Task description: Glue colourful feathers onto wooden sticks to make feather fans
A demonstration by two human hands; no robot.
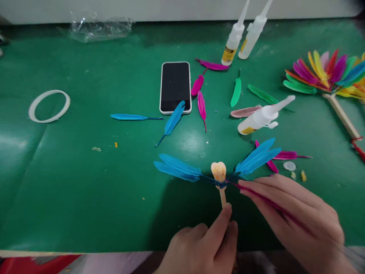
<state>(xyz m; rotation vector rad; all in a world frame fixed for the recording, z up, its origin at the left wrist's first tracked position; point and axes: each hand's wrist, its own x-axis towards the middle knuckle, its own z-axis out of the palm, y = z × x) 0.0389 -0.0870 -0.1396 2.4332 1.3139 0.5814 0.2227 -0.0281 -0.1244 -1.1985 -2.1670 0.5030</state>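
My left hand [205, 243] is closed round the handle of a small wooden stick [222, 198] with a heart-shaped, glue-smeared head [218, 171]. Blue feathers [179, 167] fan out to the left from just under that head, and more blue feathers [256, 158] spread to the right. Between the fingertips of my right hand [296, 213] is a magenta feather [273, 203], its quill tip at the stick's neck, by the blue quills. Most of this feather lies along the fingers and is partly hidden by them.
A glue bottle [256, 120] stands tilted beyond my right hand; two more bottles [232, 45] are farther back. Loose feathers lie round a phone [175, 85]. A colourful feather fan [327, 76] is at right, a white ring [32, 108] at left, plastic wrap [99, 28] behind.
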